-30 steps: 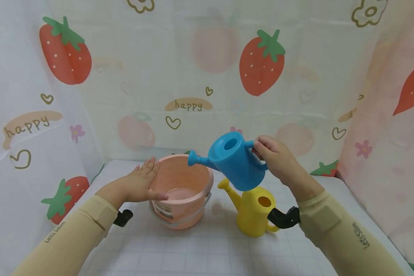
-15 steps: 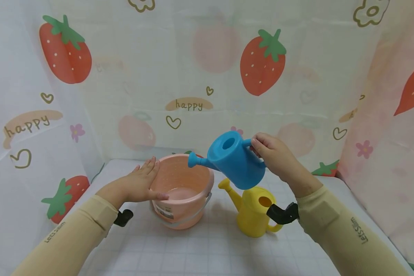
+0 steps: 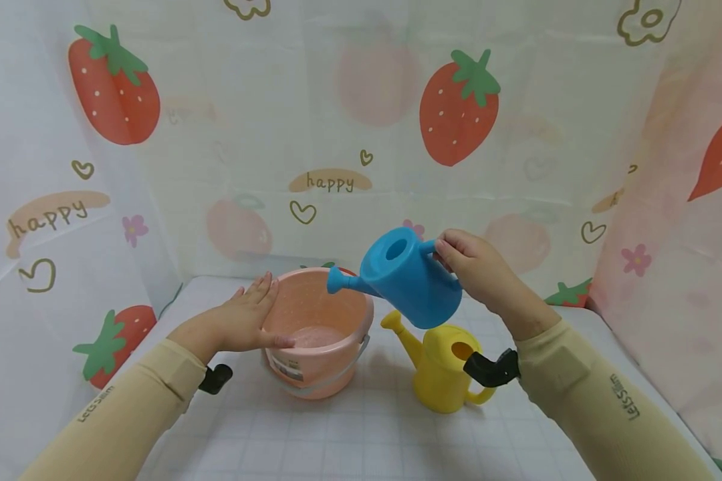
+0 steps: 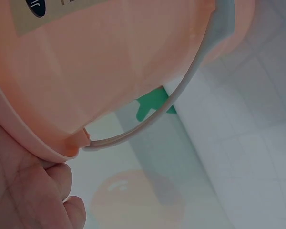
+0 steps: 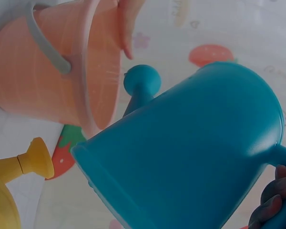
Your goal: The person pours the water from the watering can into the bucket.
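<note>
My right hand (image 3: 478, 270) grips the handle of a blue watering can (image 3: 412, 280), held in the air and tipped left. Its spout head overlaps the mouth of a pink bucket (image 3: 313, 384) in the head view. Thin water streaks (image 5: 107, 71) run from the spout into the bucket in the right wrist view, and rippled water lies on the bucket's bottom. My left hand (image 3: 237, 321) rests on the bucket's left rim, fingers straight and spread, thumb along the front rim. In the left wrist view the palm is right at the rim.
A yellow watering can (image 3: 439, 381) stands upright on the white table (image 3: 313, 441), right of the bucket and below the blue can. The bucket's grey handle (image 3: 337, 381) hangs down its front. A strawberry-print curtain (image 3: 337, 120) encloses the table's back and sides.
My right hand and the blue watering can have shifted slightly up and left. The water in the bucket looks more rippled. My left hand stays in place on the rim.
</note>
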A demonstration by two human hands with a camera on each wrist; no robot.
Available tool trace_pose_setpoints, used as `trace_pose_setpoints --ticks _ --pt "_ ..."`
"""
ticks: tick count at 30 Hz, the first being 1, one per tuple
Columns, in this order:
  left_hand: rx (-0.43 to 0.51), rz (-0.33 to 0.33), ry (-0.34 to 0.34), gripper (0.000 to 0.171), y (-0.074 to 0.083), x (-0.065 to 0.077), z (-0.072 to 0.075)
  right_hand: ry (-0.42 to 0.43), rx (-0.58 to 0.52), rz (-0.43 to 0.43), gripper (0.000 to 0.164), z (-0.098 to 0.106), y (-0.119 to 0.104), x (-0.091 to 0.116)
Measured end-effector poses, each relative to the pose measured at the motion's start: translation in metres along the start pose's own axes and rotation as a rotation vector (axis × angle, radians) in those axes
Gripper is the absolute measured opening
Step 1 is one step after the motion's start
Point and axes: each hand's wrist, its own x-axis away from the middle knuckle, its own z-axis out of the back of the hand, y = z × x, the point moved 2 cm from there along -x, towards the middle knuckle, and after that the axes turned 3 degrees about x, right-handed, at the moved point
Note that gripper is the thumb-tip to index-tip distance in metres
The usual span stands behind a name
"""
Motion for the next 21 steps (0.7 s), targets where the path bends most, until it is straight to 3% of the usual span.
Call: trace_pose_setpoints --ticks 21 --pt "0.002 0.005 -0.001 0.117 0.003 0.0018 0.0024 -0.016 0.025 0.006 0.033 0.0009 -0.0029 -0.0019"
